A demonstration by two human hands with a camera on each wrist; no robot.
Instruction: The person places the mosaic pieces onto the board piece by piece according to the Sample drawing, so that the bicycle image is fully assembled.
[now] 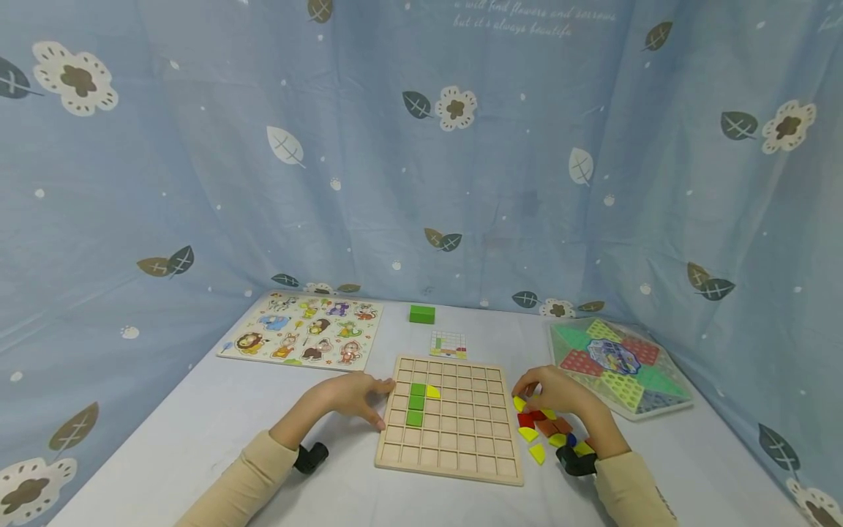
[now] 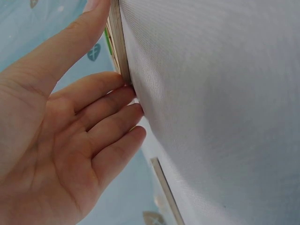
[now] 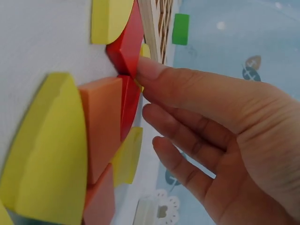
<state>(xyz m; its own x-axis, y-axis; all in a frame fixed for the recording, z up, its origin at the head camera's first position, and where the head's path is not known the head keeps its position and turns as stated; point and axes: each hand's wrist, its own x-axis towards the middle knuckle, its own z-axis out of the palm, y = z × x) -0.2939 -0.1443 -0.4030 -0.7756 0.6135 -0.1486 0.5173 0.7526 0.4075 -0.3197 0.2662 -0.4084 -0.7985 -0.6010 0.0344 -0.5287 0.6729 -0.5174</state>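
Four pieces, three green blocks and a yellow wedge, sit on the wooden board at lower centre; most squares are bare, so the work looks early. Loose pieces are left at lower right, by the right hand, its fingers partly bent; whether they pinch one, I cannot tell. The left hand touches the board's left edge, fingers fairly straight, thumb spread.

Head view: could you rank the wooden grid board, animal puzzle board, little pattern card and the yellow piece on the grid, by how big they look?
Largest to smallest, as they look:
1. Wooden grid board
2. Animal puzzle board
3. Pattern card
4. Yellow piece
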